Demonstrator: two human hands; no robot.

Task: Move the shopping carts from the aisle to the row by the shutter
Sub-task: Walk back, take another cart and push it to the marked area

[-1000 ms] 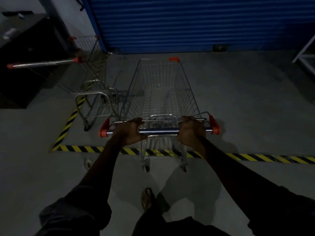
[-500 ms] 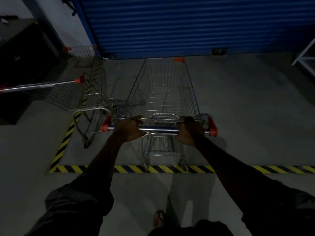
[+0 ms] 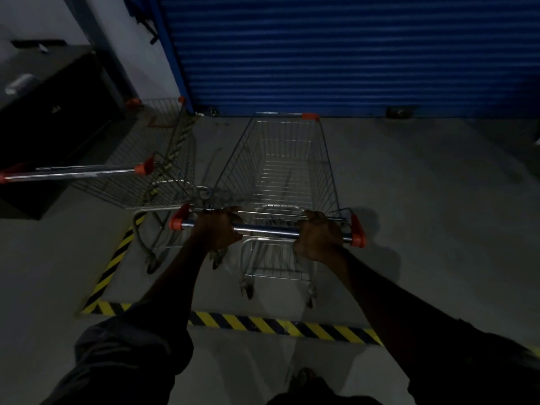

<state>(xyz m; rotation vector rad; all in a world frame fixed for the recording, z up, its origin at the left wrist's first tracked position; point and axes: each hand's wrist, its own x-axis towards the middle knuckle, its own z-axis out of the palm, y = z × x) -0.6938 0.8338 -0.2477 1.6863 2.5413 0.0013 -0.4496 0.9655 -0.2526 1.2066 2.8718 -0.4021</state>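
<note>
A wire shopping cart (image 3: 287, 171) with orange corner caps stands in front of me, its nose close to the blue roller shutter (image 3: 350, 54). My left hand (image 3: 217, 229) grips the left part of its chrome handle bar (image 3: 266, 229). My right hand (image 3: 318, 238) grips the right part. A second shopping cart (image 3: 157, 159) is parked just to its left, facing the shutter, its basket side nearly touching my cart. All wheels of my cart are inside the yellow-black floor tape (image 3: 277, 325).
A dark cabinet (image 3: 49, 118) stands at the far left beside the parked cart. A white wall and blue shutter post (image 3: 172, 54) rise behind it. Grey concrete floor (image 3: 438, 200) stretches to the right of my cart. My foot (image 3: 304, 375) shows at the bottom.
I have pushed the cart forward across the striped tape toward the shutter. It now stands alongside the parked cart, and its rear wheels have crossed the line.
</note>
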